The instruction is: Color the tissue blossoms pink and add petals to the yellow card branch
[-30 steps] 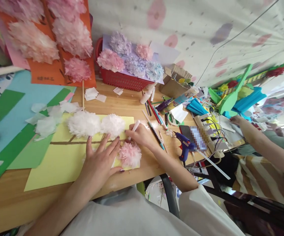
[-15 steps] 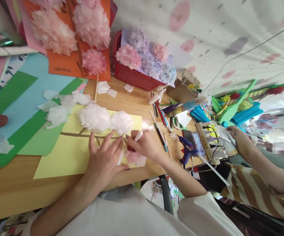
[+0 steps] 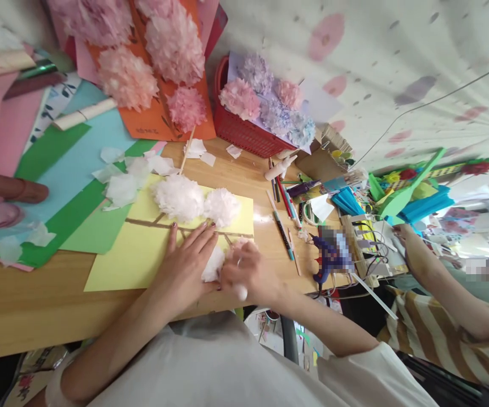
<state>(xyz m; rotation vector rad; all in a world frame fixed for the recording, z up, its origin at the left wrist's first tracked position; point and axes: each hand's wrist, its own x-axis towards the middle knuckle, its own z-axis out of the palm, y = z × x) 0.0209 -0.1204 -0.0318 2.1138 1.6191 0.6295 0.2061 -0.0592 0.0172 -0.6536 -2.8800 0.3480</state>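
A yellow paper sheet [image 3: 134, 254] lies on the wooden table with a brown drawn branch and two white tissue flowers [image 3: 178, 196] stuck on it. My left hand [image 3: 185, 265] lies flat on the sheet, fingers spread, touching a white tissue piece [image 3: 212, 265]. My right hand [image 3: 248, 274] is closed around a white pen [image 3: 241, 292] and rests over the pink tissue flower [image 3: 239, 244], which is mostly hidden under it.
A red basket [image 3: 244, 133] of tissue flowers and an orange card [image 3: 155, 118] with pink flowers stand at the back. Pens [image 3: 282, 212], a blue glue gun [image 3: 324, 257] and craft clutter lie to the right. Another person's arm [image 3: 435, 282] reaches in at right. Green and blue sheets [image 3: 57, 175] lie left.
My right hand has moved down from the branch onto the pink flower, the pen now pointing toward me. My left hand stayed flat on the sheet. The view shifted left.
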